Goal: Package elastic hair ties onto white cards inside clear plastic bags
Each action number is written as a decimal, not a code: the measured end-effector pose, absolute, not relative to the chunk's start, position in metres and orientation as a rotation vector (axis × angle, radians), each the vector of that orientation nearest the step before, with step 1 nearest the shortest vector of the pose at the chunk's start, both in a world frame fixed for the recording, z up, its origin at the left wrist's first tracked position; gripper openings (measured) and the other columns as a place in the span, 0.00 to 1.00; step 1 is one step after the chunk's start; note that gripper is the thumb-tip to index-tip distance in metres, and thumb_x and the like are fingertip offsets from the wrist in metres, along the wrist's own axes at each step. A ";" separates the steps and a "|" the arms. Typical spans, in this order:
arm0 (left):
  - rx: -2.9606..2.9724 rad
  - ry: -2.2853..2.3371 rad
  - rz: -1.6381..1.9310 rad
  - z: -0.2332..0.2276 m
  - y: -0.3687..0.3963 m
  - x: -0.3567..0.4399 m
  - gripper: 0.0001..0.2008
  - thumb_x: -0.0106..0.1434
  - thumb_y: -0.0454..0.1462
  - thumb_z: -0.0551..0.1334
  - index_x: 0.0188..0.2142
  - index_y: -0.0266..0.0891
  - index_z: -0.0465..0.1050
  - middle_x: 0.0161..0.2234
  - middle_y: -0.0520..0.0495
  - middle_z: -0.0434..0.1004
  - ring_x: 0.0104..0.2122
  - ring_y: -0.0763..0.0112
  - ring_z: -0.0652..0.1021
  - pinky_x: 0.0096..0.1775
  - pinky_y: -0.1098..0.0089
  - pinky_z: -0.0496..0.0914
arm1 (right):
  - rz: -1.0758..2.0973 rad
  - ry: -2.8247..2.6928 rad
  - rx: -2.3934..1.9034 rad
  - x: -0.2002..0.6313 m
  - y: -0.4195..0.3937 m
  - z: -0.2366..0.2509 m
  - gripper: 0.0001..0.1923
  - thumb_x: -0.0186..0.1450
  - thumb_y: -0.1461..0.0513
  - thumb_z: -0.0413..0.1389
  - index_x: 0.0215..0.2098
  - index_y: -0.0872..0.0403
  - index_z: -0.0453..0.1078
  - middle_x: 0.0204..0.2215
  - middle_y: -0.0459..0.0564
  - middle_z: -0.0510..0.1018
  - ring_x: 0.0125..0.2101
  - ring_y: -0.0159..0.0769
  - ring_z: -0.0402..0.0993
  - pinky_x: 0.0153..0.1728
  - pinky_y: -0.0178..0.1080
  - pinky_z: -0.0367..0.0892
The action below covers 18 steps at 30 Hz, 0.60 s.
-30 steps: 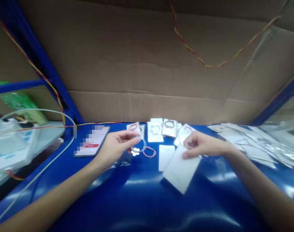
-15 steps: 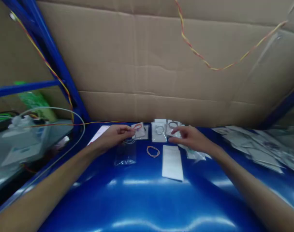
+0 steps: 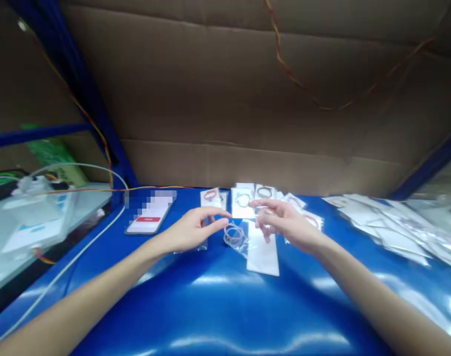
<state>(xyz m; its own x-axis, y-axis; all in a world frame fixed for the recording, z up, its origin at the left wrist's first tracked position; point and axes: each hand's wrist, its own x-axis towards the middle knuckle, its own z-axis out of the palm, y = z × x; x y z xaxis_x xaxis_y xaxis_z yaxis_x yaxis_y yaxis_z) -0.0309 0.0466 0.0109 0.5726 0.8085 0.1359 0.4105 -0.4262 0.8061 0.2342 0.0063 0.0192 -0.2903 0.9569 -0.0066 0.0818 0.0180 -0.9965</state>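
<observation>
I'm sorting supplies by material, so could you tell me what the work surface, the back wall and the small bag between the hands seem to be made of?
Work surface: probably painted or coated metal, glossy blue with streaky reflections.
Back wall: corrugated cardboard, matte brown with fold creases.
Small bag: clear, shiny plastic film, likely; a thin bracelet shows through it.

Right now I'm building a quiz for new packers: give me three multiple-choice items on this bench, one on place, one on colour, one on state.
1. Where does the phone lie?
A. left of the left hand
B. under the right hand
C. on the cardboard wall

2. What colour is the table?
A. green
B. blue
C. white

3. How does the white card lie?
A. rolled up
B. standing on edge
C. flat on the table

Answers:
1 A, it lies beyond and left of the left hand.
2 B, its glossy top is blue.
3 C, it lies flat below the right hand.
</observation>
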 end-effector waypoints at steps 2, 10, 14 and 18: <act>2.075 0.964 0.736 0.016 0.044 -0.031 0.22 0.72 0.50 0.54 0.44 0.43 0.83 0.48 0.45 0.84 0.49 0.56 0.78 0.54 0.60 0.68 | 1.355 -1.544 -1.089 0.228 0.004 0.017 0.25 0.62 0.59 0.64 0.57 0.56 0.72 0.28 0.47 0.80 0.23 0.32 0.73 0.25 0.36 0.74; 1.779 0.888 0.623 0.027 0.036 -0.029 0.16 0.65 0.50 0.63 0.37 0.39 0.79 0.29 0.47 0.83 0.29 0.66 0.78 0.34 0.68 0.69 | 1.239 -1.537 -1.008 0.208 0.000 0.013 0.27 0.65 0.52 0.63 0.59 0.52 0.66 0.31 0.49 0.82 0.26 0.38 0.79 0.22 0.37 0.74; 1.720 1.134 0.894 0.034 0.049 -0.045 0.16 0.62 0.49 0.65 0.39 0.39 0.76 0.27 0.49 0.82 0.21 0.70 0.72 0.25 0.71 0.62 | 0.994 -1.525 -1.091 0.227 0.009 0.006 0.24 0.67 0.50 0.60 0.56 0.52 0.67 0.37 0.53 0.82 0.29 0.36 0.76 0.20 0.33 0.66; 2.068 1.463 1.023 0.039 0.065 -0.069 0.12 0.59 0.45 0.66 0.39 0.40 0.75 0.29 0.48 0.83 0.30 0.64 0.79 0.32 0.70 0.69 | 0.544 -1.646 -1.245 0.256 0.015 0.005 0.20 0.69 0.50 0.58 0.51 0.54 0.72 0.34 0.52 0.81 0.28 0.36 0.74 0.25 0.36 0.66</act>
<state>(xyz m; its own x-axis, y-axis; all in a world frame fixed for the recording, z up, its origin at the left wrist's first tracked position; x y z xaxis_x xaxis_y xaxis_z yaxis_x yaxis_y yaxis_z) -0.0691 0.0654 0.0389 0.1813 0.9263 0.3303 0.6279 -0.3675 0.6860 0.2559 0.0150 0.0046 -0.0125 0.9054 0.4243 0.4748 0.3788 -0.7944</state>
